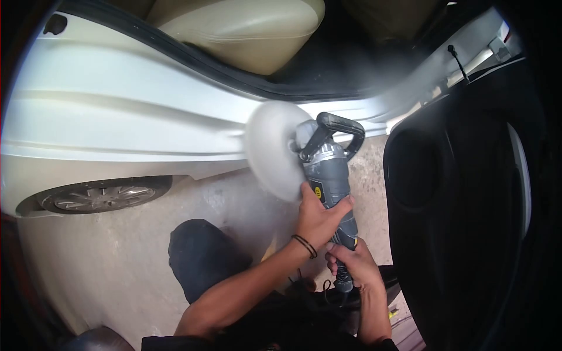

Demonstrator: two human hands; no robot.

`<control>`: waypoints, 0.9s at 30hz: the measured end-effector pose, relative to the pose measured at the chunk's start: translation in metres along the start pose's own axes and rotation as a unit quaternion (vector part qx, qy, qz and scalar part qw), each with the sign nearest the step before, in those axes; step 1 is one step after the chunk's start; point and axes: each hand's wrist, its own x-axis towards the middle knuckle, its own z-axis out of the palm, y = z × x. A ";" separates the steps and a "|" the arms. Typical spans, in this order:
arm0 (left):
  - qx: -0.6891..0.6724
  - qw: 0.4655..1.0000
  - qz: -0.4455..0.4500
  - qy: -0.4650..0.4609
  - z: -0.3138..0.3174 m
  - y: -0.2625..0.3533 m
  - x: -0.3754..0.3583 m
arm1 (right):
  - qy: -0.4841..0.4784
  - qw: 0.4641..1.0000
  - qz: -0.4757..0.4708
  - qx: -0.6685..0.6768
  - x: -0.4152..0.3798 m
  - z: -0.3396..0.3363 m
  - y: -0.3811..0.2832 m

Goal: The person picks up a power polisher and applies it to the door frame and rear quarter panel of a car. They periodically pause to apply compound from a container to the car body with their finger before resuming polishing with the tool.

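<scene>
A grey electric polisher (pixel 331 172) with a black loop handle is held against the silver-white car body (pixel 117 117). Its white round pad (pixel 272 149) is blurred and presses on the lower panel near the open door sill. My left hand (pixel 319 216), with a black band on the wrist, is wrapped round the middle of the polisher's body. My right hand (pixel 354 263) grips the rear end of the tool, where the cord comes out.
The open car door's dark inner panel (pixel 462 193) stands close on the right. A beige seat (pixel 246 29) shows inside the car. The rear wheel (pixel 99 196) is at the left. My knee (pixel 199 251) rests over the concrete floor (pixel 105 263).
</scene>
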 end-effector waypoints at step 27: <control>-0.003 0.974 0.011 -0.228 -0.029 -0.056 0.062 | 0.253 0.961 -0.093 -0.065 0.061 0.045 0.084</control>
